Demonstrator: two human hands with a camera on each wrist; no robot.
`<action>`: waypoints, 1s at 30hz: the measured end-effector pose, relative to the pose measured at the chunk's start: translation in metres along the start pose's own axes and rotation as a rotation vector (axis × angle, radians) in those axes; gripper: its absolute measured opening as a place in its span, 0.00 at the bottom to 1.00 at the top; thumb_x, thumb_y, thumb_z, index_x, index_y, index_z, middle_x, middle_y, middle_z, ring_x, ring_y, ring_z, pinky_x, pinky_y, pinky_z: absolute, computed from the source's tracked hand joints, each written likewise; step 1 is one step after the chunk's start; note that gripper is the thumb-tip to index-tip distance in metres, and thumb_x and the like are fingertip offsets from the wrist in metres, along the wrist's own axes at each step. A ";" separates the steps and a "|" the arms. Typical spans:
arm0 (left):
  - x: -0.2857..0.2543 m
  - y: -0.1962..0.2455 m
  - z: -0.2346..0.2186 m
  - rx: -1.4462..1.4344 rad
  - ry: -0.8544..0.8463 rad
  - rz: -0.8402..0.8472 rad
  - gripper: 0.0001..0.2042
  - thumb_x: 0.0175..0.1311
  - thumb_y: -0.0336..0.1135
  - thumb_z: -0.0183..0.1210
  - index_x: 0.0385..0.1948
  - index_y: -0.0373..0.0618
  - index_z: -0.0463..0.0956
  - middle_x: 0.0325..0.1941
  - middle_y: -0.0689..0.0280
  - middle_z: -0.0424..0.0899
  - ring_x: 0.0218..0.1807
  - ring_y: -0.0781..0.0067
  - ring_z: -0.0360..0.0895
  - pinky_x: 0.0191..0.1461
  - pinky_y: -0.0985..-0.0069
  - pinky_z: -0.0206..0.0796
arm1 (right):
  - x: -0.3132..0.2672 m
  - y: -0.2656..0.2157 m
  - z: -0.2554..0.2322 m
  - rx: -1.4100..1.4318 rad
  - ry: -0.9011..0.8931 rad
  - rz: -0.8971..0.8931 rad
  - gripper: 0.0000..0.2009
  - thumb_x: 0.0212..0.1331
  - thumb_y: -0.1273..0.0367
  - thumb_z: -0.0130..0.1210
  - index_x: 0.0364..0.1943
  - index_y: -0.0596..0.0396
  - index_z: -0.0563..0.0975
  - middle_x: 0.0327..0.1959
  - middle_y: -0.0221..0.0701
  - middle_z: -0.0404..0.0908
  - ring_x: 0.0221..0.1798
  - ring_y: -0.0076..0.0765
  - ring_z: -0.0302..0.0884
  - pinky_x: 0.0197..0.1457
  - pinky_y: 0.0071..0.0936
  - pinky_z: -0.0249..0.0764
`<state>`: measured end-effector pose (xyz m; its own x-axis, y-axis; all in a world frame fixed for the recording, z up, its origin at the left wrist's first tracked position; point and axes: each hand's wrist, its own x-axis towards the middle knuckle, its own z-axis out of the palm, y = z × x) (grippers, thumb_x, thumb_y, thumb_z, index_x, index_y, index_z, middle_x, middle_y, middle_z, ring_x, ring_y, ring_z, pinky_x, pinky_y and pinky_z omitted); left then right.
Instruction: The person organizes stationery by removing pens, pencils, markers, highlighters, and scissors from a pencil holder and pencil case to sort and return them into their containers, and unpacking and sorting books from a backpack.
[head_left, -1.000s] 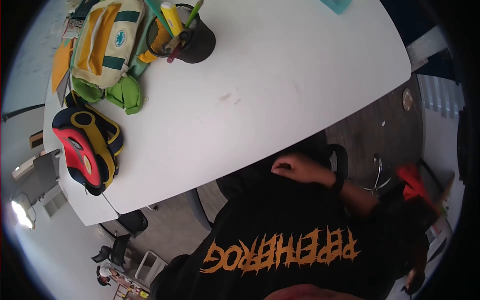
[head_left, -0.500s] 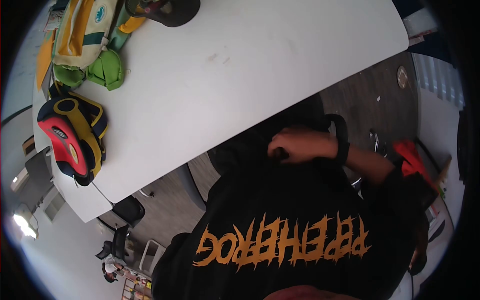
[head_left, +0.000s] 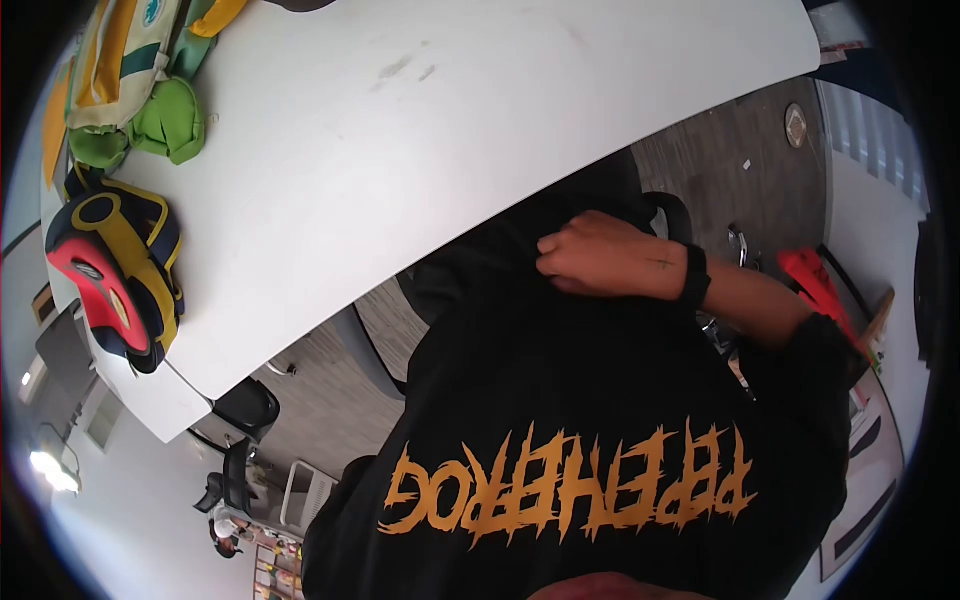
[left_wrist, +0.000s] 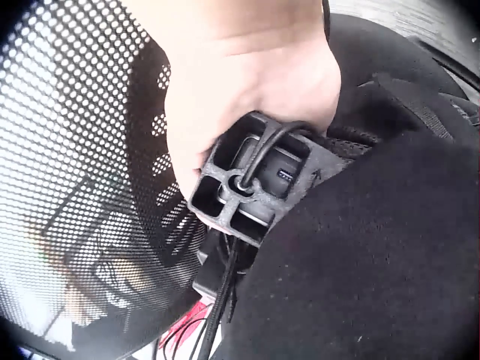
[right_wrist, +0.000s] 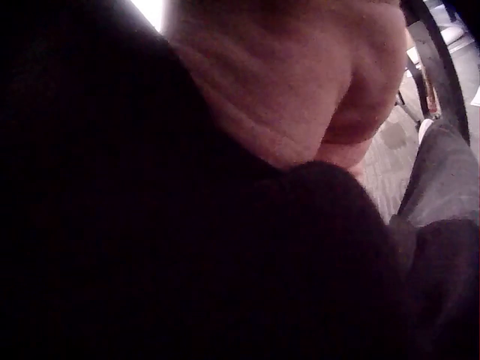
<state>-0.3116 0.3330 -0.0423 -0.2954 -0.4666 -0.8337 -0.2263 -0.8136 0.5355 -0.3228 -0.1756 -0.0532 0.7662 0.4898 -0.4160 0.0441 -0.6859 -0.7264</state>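
Note:
My right hand (head_left: 610,255), with a black band (head_left: 693,278) at its wrist, lies over the dark clothing just below the table edge in the head view. Its fingers bend inward and their tips are hidden, so I cannot tell whether they pinch the cloth. In the right wrist view black cloth (right_wrist: 225,255) covers much of this hand (right_wrist: 285,82). My left hand (left_wrist: 247,90), outside the head view, grips a black plastic device (left_wrist: 259,176) with open compartments and a cable (left_wrist: 221,300). Its fingers are mostly hidden behind the device.
A white table (head_left: 400,180) spans the head view. On its left are a red, navy and yellow bag (head_left: 115,270) and a cream, green and yellow bag (head_left: 120,80). Black mesh (left_wrist: 75,150) stands beside the left hand. Chairs (head_left: 245,408) stand on the floor below the table.
The view has shifted, and the pen cup has nearly left it at the top. My right hand now shows more of its back, fingers tucked under; it stays by the table edge.

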 end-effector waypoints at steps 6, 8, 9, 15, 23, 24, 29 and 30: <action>0.018 -0.003 -0.028 0.058 -0.009 0.025 0.19 0.79 0.45 0.54 0.55 0.39 0.85 0.47 0.46 0.91 0.56 0.50 0.89 0.62 0.57 0.79 | -0.068 -0.007 0.019 0.144 0.289 0.149 0.06 0.63 0.70 0.66 0.35 0.53 0.79 0.38 0.33 0.79 0.36 0.48 0.84 0.38 0.43 0.79; 0.018 -0.004 -0.037 0.080 -0.010 0.020 0.19 0.79 0.45 0.54 0.55 0.39 0.85 0.47 0.47 0.91 0.56 0.50 0.89 0.62 0.58 0.79 | -0.088 -0.016 0.026 0.184 0.354 0.190 0.05 0.63 0.71 0.66 0.36 0.53 0.80 0.37 0.34 0.79 0.36 0.48 0.84 0.38 0.42 0.79; 0.017 -0.005 -0.043 0.094 -0.007 0.017 0.19 0.79 0.45 0.54 0.55 0.39 0.85 0.47 0.47 0.91 0.56 0.50 0.89 0.62 0.58 0.79 | -0.092 -0.018 0.028 0.223 0.417 0.229 0.04 0.63 0.71 0.66 0.37 0.53 0.81 0.37 0.34 0.78 0.36 0.49 0.84 0.38 0.42 0.78; 0.021 -0.008 -0.067 0.156 -0.002 0.000 0.19 0.79 0.45 0.54 0.55 0.39 0.85 0.47 0.47 0.91 0.55 0.50 0.89 0.61 0.58 0.79 | -0.087 -0.015 0.049 0.365 0.553 0.279 0.08 0.56 0.74 0.72 0.38 0.55 0.83 0.37 0.32 0.81 0.35 0.41 0.85 0.35 0.36 0.78; 0.066 0.011 -0.110 0.206 0.204 0.045 0.20 0.79 0.46 0.54 0.54 0.39 0.85 0.47 0.47 0.91 0.55 0.51 0.89 0.61 0.58 0.80 | -0.073 0.001 0.001 0.363 0.578 0.109 0.09 0.52 0.74 0.75 0.36 0.57 0.85 0.34 0.33 0.85 0.29 0.34 0.83 0.33 0.27 0.77; 0.070 0.014 -0.117 0.210 0.246 0.051 0.20 0.79 0.46 0.54 0.54 0.39 0.85 0.47 0.47 0.91 0.55 0.51 0.89 0.61 0.58 0.80 | -0.074 -0.005 -0.022 0.390 0.614 0.183 0.10 0.51 0.74 0.75 0.36 0.58 0.85 0.34 0.33 0.85 0.29 0.32 0.82 0.32 0.25 0.76; 0.049 0.045 -0.172 0.218 0.206 0.022 0.24 0.78 0.53 0.56 0.51 0.37 0.87 0.41 0.53 0.92 0.46 0.60 0.92 0.48 0.66 0.84 | -0.075 -0.010 -0.144 0.041 0.874 0.026 0.06 0.64 0.70 0.69 0.35 0.60 0.86 0.27 0.28 0.82 0.24 0.23 0.74 0.30 0.22 0.69; 0.018 0.102 -0.203 0.020 0.122 -0.096 0.23 0.78 0.52 0.57 0.50 0.39 0.87 0.44 0.54 0.92 0.48 0.61 0.91 0.50 0.67 0.82 | -0.073 -0.005 -0.165 0.009 0.935 -0.018 0.06 0.67 0.71 0.66 0.35 0.60 0.86 0.27 0.27 0.81 0.25 0.22 0.73 0.31 0.22 0.68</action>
<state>-0.1520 0.1714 -0.0304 -0.1571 -0.4269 -0.8905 -0.2667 -0.8499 0.4545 -0.2737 -0.2967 0.0714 0.9702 -0.1344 0.2018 0.0590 -0.6766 -0.7340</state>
